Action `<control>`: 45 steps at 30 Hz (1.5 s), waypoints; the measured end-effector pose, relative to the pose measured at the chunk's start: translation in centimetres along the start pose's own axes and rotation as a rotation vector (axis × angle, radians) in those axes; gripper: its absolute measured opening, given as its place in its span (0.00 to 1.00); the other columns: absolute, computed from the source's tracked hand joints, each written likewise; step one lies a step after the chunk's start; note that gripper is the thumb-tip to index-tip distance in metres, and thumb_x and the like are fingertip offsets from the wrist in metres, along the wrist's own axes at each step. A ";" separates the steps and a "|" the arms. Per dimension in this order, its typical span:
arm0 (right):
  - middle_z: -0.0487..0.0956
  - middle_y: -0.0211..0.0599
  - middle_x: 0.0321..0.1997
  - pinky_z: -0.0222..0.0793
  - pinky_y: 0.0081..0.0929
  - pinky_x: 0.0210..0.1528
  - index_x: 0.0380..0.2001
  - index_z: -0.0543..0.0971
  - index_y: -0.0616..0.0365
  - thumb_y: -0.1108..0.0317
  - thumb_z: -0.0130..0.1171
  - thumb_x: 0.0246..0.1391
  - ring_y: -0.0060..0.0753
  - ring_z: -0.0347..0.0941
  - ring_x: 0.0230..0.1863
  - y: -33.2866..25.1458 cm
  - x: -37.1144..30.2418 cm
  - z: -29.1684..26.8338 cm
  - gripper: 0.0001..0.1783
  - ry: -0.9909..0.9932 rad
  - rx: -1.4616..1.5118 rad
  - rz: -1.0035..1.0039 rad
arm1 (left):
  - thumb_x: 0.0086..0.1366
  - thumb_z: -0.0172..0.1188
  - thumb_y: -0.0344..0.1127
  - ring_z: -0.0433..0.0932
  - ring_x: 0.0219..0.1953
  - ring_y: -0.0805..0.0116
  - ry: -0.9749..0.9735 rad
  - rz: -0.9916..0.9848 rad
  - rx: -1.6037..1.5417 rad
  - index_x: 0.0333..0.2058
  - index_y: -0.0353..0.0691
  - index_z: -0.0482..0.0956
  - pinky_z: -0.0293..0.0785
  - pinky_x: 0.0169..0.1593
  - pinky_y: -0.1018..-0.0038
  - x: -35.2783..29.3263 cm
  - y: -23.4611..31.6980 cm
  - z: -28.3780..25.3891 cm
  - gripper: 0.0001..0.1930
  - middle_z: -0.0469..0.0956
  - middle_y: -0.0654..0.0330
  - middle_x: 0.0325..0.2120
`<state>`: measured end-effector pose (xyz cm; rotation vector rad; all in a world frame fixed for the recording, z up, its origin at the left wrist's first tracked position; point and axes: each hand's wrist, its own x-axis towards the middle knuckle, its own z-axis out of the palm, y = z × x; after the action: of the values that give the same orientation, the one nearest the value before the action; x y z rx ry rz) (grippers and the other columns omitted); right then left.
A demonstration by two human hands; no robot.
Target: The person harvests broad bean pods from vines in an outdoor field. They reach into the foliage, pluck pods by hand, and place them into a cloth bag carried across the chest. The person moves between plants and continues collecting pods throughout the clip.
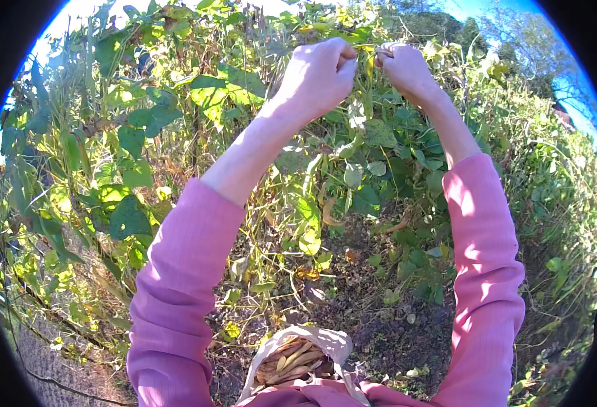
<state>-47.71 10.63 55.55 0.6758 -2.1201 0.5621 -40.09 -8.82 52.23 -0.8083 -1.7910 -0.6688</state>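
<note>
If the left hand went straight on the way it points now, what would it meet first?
Most likely the sunlit yellow-green leafy vines just beyond the closed left hand, up and to the right in the picture. Depth is hard to judge from this single view, so how near they are is unclear.

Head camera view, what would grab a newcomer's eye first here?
Two pink sleeves frame both sides, with the left hand and right hand close together at top centre, before the vines. At bottom centre, a pale open bag holds tan pods. Sunlit leaves fill the upper left.
</note>
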 end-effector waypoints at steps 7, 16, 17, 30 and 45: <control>0.77 0.54 0.20 0.68 0.35 0.24 0.24 0.80 0.63 0.60 0.47 0.57 0.42 0.79 0.28 -1.7 -2.3 -3.0 0.19 -0.334 -0.122 0.114 | 0.57 0.55 0.33 0.79 0.39 0.43 -0.410 0.187 0.509 0.36 0.32 0.76 0.75 0.43 0.56 8.0 -2.1 6.8 0.11 0.79 0.41 0.32; 0.72 0.42 0.22 0.63 0.31 0.32 0.27 0.78 0.62 0.49 0.53 0.55 0.33 0.69 0.27 -7.0 -10.2 -5.6 0.24 -0.098 0.073 0.086 | 0.56 0.57 0.34 0.79 0.35 0.42 -0.156 0.053 0.559 0.33 0.34 0.75 0.75 0.38 0.53 6.6 -3.9 7.0 0.10 0.79 0.44 0.29; 0.69 0.32 0.19 0.58 0.24 0.27 0.26 0.77 0.61 0.54 0.54 0.57 0.22 0.64 0.23 -6.7 -12.4 -4.8 0.19 -0.020 0.222 -0.032 | 0.56 0.56 0.32 0.79 0.35 0.41 -0.150 0.073 0.536 0.34 0.34 0.74 0.75 0.38 0.53 6.5 -4.0 6.9 0.09 0.79 0.43 0.29; 0.80 0.47 0.32 0.69 0.37 0.44 0.40 0.81 0.55 0.59 0.56 0.54 0.50 0.76 0.41 1.8 -28.0 26.2 0.15 -0.034 0.525 0.701 | 0.57 0.53 0.24 0.72 0.47 0.44 0.287 0.155 0.175 0.45 0.32 0.69 0.70 0.49 0.59 -1.2 0.2 4.6 0.16 0.72 0.42 0.44; 0.75 0.31 0.25 0.66 0.23 0.29 0.28 0.74 0.62 0.68 0.52 0.60 0.22 0.70 0.25 3.7 -26.9 25.1 0.09 0.071 0.854 0.689 | 0.66 0.51 0.35 0.73 0.48 0.66 0.249 -1.227 -0.553 0.55 0.29 0.68 0.68 0.52 0.73 -24.5 -3.2 17.3 0.21 0.75 0.54 0.47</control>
<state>-50.49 5.71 19.05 0.3150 -1.9651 1.8919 -46.07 -3.06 23.18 0.1744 -1.7454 -2.0053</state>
